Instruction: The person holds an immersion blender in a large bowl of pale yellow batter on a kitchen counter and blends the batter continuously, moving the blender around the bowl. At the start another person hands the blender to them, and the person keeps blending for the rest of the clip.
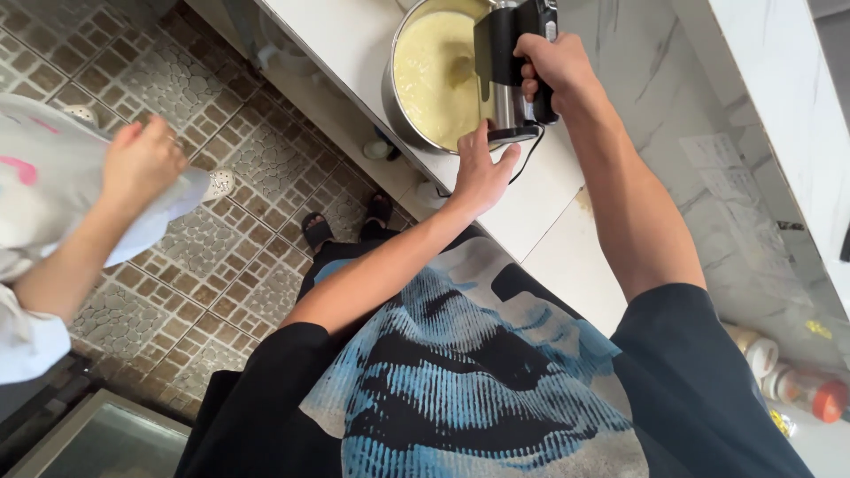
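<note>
Mixer (pixel 513 66): black and steel, boxy, over the pot.
Pot (pixel 400 97): round steel, thick pale-yellow batter, on white marble bench (pixel 540 190).
Right hand (pixel 553 66): fingers closed around mixer.
Left hand (pixel 481 168): fingers spread open against pot rim.

Just one view here, a head cam worn by the person, looking steeply down their own chest and arms. It sits close: the torso fills the bottom of the frame, from about 5 to 7 o'clock. The white counter (pixel 549 190) runs up toward 1 o'clock, and the tiled floor (pixel 221 221) spreads toward 9 to 11 o'clock.
</note>
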